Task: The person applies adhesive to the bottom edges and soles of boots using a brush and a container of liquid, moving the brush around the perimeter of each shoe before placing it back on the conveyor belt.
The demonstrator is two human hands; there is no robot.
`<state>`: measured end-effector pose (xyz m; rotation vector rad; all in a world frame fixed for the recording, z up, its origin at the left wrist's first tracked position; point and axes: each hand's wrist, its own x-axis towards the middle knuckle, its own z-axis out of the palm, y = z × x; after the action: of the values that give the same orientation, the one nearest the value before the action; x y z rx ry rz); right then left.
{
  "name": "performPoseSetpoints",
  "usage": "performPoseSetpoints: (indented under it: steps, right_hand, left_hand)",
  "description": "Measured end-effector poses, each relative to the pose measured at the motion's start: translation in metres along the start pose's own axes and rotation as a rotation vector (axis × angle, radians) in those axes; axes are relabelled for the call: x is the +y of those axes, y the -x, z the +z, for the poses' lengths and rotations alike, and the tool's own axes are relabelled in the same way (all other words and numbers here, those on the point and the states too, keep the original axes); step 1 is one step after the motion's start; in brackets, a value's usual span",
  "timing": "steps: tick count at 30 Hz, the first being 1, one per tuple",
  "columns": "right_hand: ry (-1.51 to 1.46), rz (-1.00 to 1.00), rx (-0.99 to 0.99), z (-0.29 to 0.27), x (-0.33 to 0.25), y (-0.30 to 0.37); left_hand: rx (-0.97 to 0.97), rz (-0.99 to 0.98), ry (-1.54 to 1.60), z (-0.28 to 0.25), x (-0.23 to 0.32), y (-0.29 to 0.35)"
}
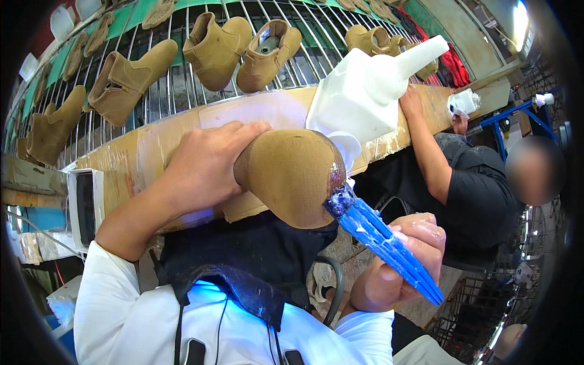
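Note:
My left hand (204,161) grips a tan fabric boot (289,176) by its far left part, with the rounded end toward me. A wet, shiny patch shows along the boot's right edge. In my right hand (417,246) is a blue brush (386,243), its handle streaked with whitish dried stuff. The brush's dark, wet tip touches the boot's right edge. My left fingers are partly hidden behind the boot.
Several tan boots (216,52) stand on a metal-barred rack (176,85) beyond the wooden bench edge (140,143). A white plastic container (353,97) with a spout stands ahead. At right, a co-worker's hand (412,102) is beside it. A white-framed box (85,204) stands left.

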<state>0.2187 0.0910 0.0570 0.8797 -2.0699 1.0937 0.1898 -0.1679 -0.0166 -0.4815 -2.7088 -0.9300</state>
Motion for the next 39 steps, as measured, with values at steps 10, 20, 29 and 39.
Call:
performPoseSetpoints:
  steps: [10, 20, 29, 39]
  right_hand:
    - [-0.013, -0.006, -0.008, -0.006, 0.023, 0.001]
    - [-0.122, 0.315, 0.242, -0.021, 0.085, 0.033]
    - [0.123, 0.32, -0.118, 0.01, 0.131, 0.035]
    - [-0.233, 0.706, -0.094, 0.019, 0.131, 0.054]
  left_hand:
    - [-0.05, -0.06, 0.057, -0.004, 0.001, -0.012]
    - [-0.004, -0.354, 0.166, 0.003, -0.03, 0.022]
    - [-0.132, -0.368, 0.797, -0.009, -0.023, 0.035]
    - [-0.406, -0.406, 0.913, 0.0, -0.012, 0.064]
